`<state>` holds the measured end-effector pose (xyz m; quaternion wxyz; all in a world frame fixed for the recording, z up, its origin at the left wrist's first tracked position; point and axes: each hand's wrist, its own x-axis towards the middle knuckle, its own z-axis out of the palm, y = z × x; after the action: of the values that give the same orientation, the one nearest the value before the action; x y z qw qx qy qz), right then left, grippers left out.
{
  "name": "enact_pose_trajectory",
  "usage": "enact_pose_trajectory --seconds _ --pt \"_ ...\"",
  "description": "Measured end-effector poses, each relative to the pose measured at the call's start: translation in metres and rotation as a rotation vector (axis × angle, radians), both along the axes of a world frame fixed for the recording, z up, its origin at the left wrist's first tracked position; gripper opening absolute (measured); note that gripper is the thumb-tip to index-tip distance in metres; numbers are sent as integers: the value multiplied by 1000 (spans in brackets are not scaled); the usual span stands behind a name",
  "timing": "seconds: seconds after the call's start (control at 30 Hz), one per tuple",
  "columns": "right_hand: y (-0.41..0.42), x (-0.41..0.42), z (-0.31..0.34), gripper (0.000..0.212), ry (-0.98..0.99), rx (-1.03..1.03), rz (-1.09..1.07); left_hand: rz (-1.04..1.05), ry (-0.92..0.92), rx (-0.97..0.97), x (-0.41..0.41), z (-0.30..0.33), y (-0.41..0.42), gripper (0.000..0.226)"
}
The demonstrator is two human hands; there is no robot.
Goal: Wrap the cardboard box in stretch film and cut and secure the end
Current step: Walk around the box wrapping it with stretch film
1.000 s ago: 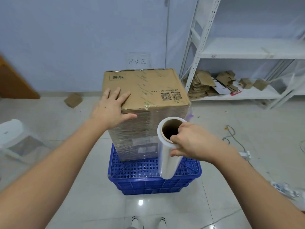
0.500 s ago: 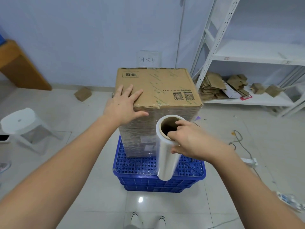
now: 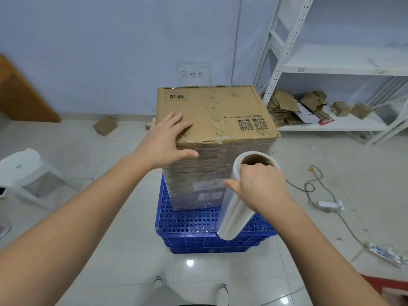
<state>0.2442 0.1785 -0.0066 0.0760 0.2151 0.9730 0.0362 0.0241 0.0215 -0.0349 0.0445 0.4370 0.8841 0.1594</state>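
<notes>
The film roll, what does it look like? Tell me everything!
The film roll is clear, shiny plastic wound on a brown cardboard tube, open at the top. It hangs tilted beside the box, over the blue crate. The right hand grips its top end, fingers hooked inside the tube, thumb outside.

The right hand [image 3: 260, 186] has carried the roll of stretch film [image 3: 240, 199] from in front of the near face of the cardboard box [image 3: 216, 120] to the right, by the box's near right corner. Its fingers now hook deeper into the roll's cardboard core, and the roll leans more, bottom end toward the left. The left hand [image 3: 165, 140] has slid slightly along the box's top near left edge.
</notes>
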Motion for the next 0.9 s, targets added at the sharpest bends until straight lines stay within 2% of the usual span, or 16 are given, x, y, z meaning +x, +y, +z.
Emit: enact_pose_trajectory --seconds 0.1,0.23,0.3,0.4,0.57,0.9 --pt "-8 0 -3 42 44 -31 -50 -252 -24 61 -26 -7 -28 95" --pt "-28 -6 -3 22 117 60 -94 -556 262 -52 -70 -13 -46 106" --pt "-38 -14 -6 29 157 93 -146 -658 305 -56 -87 -10 -43 111" --pt "-48 -28 -20 59 253 173 -149 -765 335 -42 -99 -7 -34 109" --pt "-64 -31 -35 60 378 223 -70 -819 416 -12 -105 -11 -27 105" --pt "-74 -4 -9 42 281 32 223 -723 479 -41 -58 -10 -13 110"
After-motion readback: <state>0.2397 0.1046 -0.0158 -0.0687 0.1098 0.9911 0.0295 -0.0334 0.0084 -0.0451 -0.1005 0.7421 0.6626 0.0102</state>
